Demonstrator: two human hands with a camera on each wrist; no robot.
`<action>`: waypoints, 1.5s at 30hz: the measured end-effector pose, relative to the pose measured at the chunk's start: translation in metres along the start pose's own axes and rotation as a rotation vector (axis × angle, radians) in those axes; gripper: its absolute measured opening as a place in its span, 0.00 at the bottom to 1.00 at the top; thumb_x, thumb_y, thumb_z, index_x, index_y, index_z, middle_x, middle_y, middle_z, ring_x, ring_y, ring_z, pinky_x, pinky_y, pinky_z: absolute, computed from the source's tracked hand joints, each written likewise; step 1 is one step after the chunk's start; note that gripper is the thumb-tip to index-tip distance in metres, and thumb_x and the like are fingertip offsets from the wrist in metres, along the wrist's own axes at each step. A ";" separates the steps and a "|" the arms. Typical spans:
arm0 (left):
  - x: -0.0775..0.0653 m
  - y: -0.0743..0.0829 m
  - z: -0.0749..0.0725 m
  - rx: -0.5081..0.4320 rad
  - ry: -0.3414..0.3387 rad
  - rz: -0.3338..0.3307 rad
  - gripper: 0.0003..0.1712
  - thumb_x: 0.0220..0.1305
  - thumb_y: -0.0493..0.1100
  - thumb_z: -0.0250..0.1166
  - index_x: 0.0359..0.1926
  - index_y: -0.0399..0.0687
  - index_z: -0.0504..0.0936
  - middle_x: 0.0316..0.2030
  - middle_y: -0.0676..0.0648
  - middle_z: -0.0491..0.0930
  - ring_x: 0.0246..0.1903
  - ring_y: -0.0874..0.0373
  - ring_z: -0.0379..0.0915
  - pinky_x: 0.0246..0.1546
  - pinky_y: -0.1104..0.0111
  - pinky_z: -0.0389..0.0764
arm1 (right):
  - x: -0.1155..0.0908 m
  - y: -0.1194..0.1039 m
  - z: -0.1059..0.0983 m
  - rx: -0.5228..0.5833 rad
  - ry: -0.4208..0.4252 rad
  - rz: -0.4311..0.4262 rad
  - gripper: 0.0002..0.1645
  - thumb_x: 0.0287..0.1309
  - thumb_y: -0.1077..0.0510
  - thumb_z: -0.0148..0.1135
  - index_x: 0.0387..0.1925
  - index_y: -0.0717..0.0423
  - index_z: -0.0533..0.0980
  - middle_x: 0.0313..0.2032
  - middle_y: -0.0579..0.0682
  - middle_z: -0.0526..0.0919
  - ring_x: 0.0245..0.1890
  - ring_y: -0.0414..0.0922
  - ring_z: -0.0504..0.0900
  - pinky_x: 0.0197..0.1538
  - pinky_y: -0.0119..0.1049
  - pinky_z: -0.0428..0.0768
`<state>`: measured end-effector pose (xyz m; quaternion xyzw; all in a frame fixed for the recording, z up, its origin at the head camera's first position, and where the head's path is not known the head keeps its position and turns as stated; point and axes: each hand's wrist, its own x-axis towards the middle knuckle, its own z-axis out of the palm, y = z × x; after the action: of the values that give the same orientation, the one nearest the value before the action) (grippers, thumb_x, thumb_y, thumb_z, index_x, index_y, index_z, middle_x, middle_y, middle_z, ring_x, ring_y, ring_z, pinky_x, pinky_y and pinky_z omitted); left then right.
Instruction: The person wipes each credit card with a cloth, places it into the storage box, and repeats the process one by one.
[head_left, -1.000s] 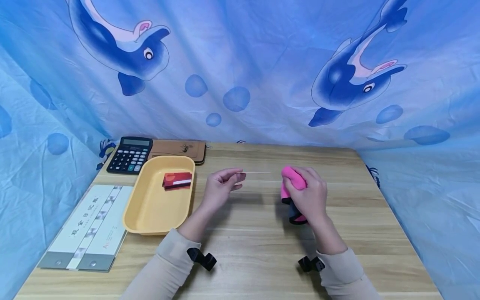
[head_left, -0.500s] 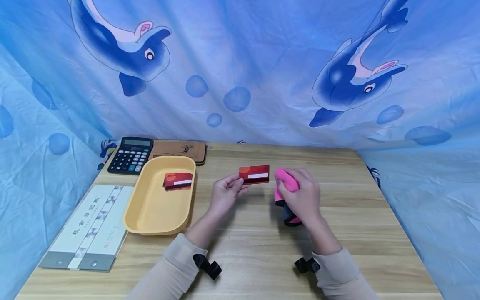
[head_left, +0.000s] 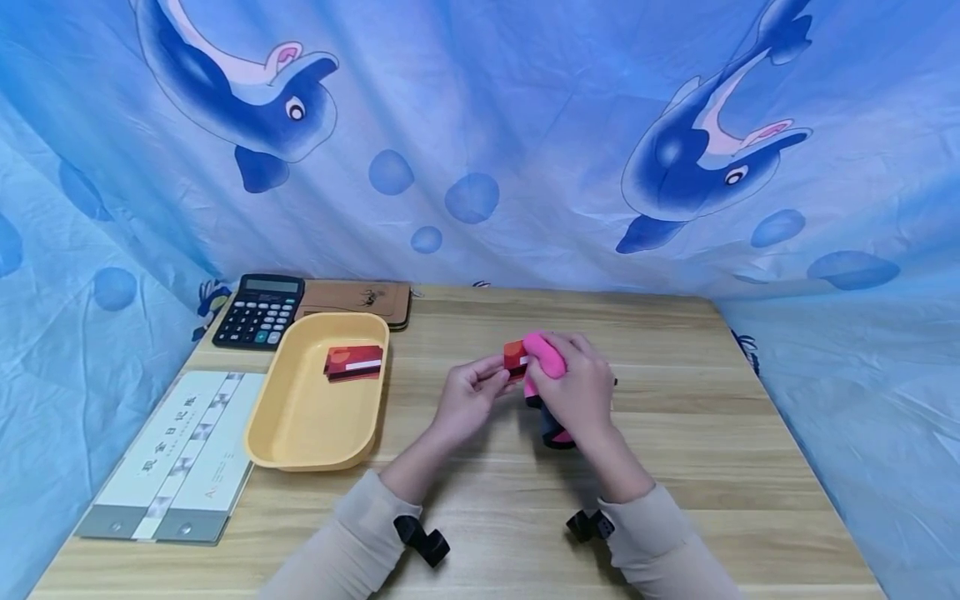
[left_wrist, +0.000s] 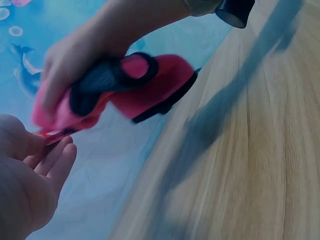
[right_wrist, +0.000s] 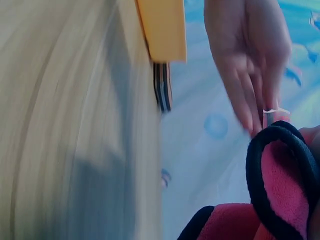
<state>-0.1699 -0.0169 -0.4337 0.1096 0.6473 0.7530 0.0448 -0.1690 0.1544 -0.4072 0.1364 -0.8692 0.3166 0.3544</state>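
Observation:
My left hand (head_left: 467, 398) pinches a red card (head_left: 513, 353) by its left end, above the table. My right hand (head_left: 583, 385) grips a bright pink cloth (head_left: 545, 353) with black edging, bunched in its fingers. The cloth lies over the card's right part and hides it. In the left wrist view, the cloth (left_wrist: 155, 92) hangs in folds below the right hand (left_wrist: 75, 62), against the card's edge. In the right wrist view, the left hand (right_wrist: 250, 45) holds the card (right_wrist: 274, 117) just behind the cloth's black rim.
To the left stands a yellow tray (head_left: 300, 417) with several red cards (head_left: 354, 363) inside. Behind it lie a black calculator (head_left: 258, 310) and a brown notebook-like case (head_left: 348, 298). A white and grey folder (head_left: 172, 454) lies left of the tray on the wooden table (head_left: 720, 467).
The card, first seen edge-on, has turned to show its face. My right hand has moved left with the cloth, now covering the card's right part. The left hand has shifted slightly right.

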 end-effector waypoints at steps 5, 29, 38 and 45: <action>-0.002 0.000 0.002 0.201 -0.005 0.125 0.16 0.68 0.23 0.54 0.53 0.27 0.82 0.40 0.35 0.86 0.33 0.54 0.84 0.32 0.75 0.86 | -0.001 -0.024 0.008 0.026 -0.039 -0.113 0.19 0.48 0.57 0.74 0.44 0.58 0.87 0.38 0.54 0.86 0.30 0.50 0.84 0.24 0.43 0.82; -0.003 0.017 -0.008 0.023 -0.026 0.123 0.17 0.71 0.23 0.55 0.58 0.20 0.75 0.52 0.27 0.81 0.49 0.36 0.82 0.49 0.62 0.87 | 0.008 -0.005 -0.001 0.008 0.049 -0.054 0.20 0.47 0.59 0.77 0.45 0.59 0.87 0.37 0.56 0.86 0.29 0.52 0.83 0.23 0.44 0.80; -0.003 0.012 -0.009 0.227 -0.005 0.155 0.19 0.65 0.21 0.52 0.53 0.28 0.82 0.33 0.36 0.85 0.24 0.59 0.75 0.19 0.78 0.76 | 0.002 -0.036 0.010 0.043 -0.032 -0.182 0.19 0.48 0.59 0.75 0.45 0.58 0.87 0.39 0.53 0.86 0.32 0.48 0.86 0.27 0.42 0.85; -0.005 0.018 -0.013 0.155 -0.023 0.146 0.17 0.70 0.26 0.57 0.58 0.27 0.79 0.48 0.34 0.85 0.41 0.48 0.86 0.41 0.67 0.89 | 0.004 -0.030 0.004 0.054 0.026 -0.154 0.19 0.47 0.61 0.76 0.44 0.60 0.87 0.37 0.55 0.86 0.31 0.50 0.85 0.28 0.44 0.86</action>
<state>-0.1664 -0.0336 -0.4181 0.1680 0.6933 0.7007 -0.0114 -0.1600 0.1285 -0.3935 0.2082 -0.8427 0.3138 0.3849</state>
